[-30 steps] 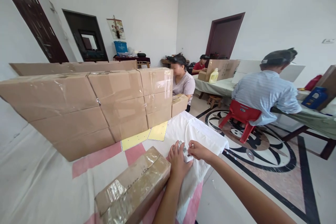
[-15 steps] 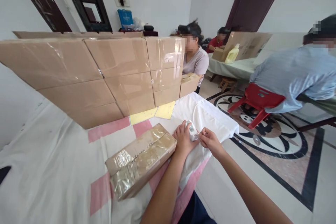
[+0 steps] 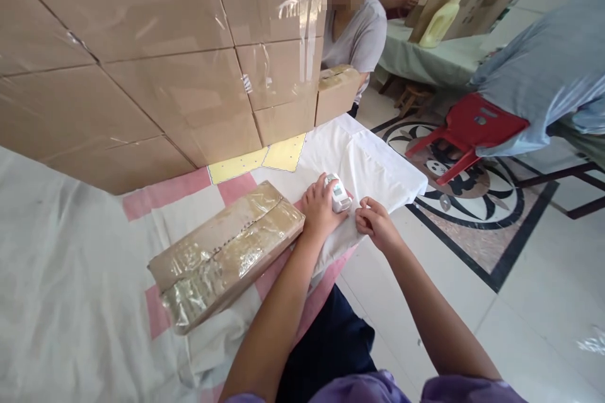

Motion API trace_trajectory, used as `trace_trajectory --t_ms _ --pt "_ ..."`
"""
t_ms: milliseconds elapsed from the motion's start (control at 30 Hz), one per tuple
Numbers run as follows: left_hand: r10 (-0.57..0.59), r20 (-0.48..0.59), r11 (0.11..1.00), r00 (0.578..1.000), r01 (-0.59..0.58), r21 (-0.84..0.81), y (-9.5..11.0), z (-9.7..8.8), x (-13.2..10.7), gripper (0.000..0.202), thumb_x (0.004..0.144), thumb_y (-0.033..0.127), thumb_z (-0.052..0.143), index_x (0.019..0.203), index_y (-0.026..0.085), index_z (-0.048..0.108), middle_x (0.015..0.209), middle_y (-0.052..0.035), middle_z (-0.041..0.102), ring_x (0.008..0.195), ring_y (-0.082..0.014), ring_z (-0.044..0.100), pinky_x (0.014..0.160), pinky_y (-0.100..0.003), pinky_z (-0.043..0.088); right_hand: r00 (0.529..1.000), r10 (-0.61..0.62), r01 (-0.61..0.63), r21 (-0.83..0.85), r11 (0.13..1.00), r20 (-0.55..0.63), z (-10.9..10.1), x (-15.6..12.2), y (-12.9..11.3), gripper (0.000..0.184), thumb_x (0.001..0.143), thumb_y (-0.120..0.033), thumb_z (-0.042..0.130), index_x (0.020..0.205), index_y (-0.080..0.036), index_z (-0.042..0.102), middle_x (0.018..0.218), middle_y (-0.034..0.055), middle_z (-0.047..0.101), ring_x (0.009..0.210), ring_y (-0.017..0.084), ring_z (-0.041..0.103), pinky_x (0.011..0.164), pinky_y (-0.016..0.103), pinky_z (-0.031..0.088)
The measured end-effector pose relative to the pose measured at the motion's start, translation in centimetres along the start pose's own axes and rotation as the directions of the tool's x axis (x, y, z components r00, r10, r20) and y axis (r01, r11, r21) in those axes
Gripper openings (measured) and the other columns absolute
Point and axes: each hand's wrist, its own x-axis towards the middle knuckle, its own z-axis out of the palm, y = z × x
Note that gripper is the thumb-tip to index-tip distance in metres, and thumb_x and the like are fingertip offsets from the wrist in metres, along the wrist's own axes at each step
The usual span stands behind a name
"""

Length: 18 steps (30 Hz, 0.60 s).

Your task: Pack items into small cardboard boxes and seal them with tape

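My left hand (image 3: 321, 206) is wrapped round a small white device (image 3: 339, 193) with a small greenish window, on the white cloth near the table's corner. To its right, and a little apart from it, is my right hand (image 3: 375, 223). Its fingers are curled together in a pinch; whatever they hold, if anything, is too small to make out. A taped cardboard box (image 3: 231, 252) lies on the table just left of my left wrist.
A wall of taped cardboard boxes (image 3: 179, 94) stands across the table's far side, with yellow sheets (image 3: 283, 154) at its foot. A person (image 3: 357, 31) sits behind it. On the right are a red stool (image 3: 486, 126) with someone on it and another table holding a yellow bottle (image 3: 442, 22).
My view has tilted downward. My right hand has drawn back from the end of the white device, leaving a gap. My left hand keeps its hold on the device.
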Motion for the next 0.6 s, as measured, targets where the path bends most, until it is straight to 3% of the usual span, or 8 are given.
trace_trajectory --t_ms 100,167,267,433,600 --pt "0.003 0.005 1.0 1.0 -0.003 0.013 -0.1 0.1 0.0 0.078 0.073 0.044 0.08 0.141 0.028 0.047 0.161 -0.0055 0.038 0.132 -0.032 0.047 0.108 -0.045 0.041 0.991 0.129 -0.13 -0.028 0.991 -0.032 -0.6 -0.3 0.1 0.025 0.078 -0.038 0.064 0.085 -0.025 0.044 0.045 -0.0081 0.049 0.034 0.005 0.022 0.037 0.02 0.011" --pt "0.008 -0.003 1.0 1.0 -0.008 0.01 -0.1 0.2 0.0 0.077 0.074 0.048 0.079 0.141 0.028 0.046 0.161 -0.0058 0.038 0.132 -0.0319 0.047 0.108 -0.045 0.042 0.978 0.208 -0.209 -0.092 0.974 -0.024 -0.8 -0.4 0.2 0.031 0.084 -0.052 0.059 0.088 -0.023 0.051 0.045 -0.0043 0.054 0.031 0.006 0.023 0.036 0.021 0.01" --pt "0.013 -0.008 1.0 1.0 -0.012 0.004 -0.2 0.3 0.0 0.076 0.075 0.05 0.078 0.141 0.027 0.046 0.16 -0.006 0.038 0.132 -0.0317 0.047 0.108 -0.044 0.041 0.975 0.223 -0.222 -0.18 0.958 -0.017 -0.6 -0.4 0.0 0.043 0.085 -0.062 0.059 0.086 -0.019 0.057 0.045 -0.003 0.053 0.031 0.006 0.022 0.036 0.022 0.008" --pt "0.006 -0.001 1.0 1.0 -0.006 0.01 -0.2 0.3 0.1 0.073 0.077 0.046 0.076 0.141 0.027 0.048 0.16 -0.0051 0.038 0.135 -0.0324 0.043 0.11 -0.044 0.039 0.98 0.2 -0.196 -0.206 0.959 -0.002 0.4 0.0 -0.6 0.045 0.08 -0.06 0.07 0.073 -0.016 0.061 0.046 -0.0113 0.024 0.039 0.003 0.015 0.04 0.023 0.007" --pt "-0.002 -0.004 1.0 1.0 0.002 0.02 -0.1 0.2 0.1 0.071 0.078 0.043 0.074 0.142 0.026 0.048 0.16 -0.0045 0.039 0.136 -0.0324 0.041 0.112 -0.045 0.037 0.993 0.118 -0.117 -0.205 0.972 -0.007 0.9 0.7 -0.2 0.042 0.078 -0.054 0.075 0.074 -0.013 0.066 0.05 -0.0106 0.024 0.043 0.004 0.016 0.042 0.024 0.009"
